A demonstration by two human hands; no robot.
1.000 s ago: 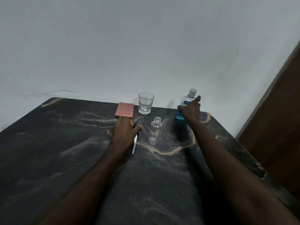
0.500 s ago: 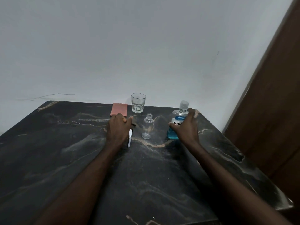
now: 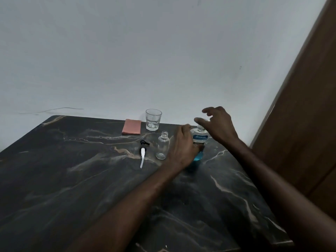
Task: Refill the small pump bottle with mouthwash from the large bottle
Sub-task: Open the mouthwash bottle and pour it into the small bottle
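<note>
Table [image 3: 72, 179]: dark marbled top, far edge against the wall; right edge close by the large bottle, so a knock that way could send it over.
Large bottle [image 3: 199, 140]: upright near the far right corner, blue mouthwash low inside, cap seemingly on. Risk: tipping while the cap is twisted, if the body is held too loosely.
Left hand [image 3: 181, 148]: wrapped around the large bottle's body, fingers curled on its near left side. Risk: forearm lying just beside the small bottle, liable to topple it on any sideways shift.
Right hand [image 3: 217, 125]: above the cap, fingers spread and curved, nothing gripped; thumb just at the cap, contact unclear. Risk: slipping on a stiff cap and jolting the bottle.
Glass [image 3: 153, 120]: at the far edge, a little clear liquid in the bottom, well clear of both hands.
Cloth [image 3: 132, 126]: pink, folded, left of the glass at the far edge; handy for spills.
Small bottle [image 3: 163, 147]: open-necked, seemingly empty, upright just left of the left hand. Risk: narrow neck, likely overflow or a missed stream when pouring.
Pump head [image 3: 143, 153]: lying flat left of the small bottle, tube toward the near edge. Risk: rolling if bumped.
</note>
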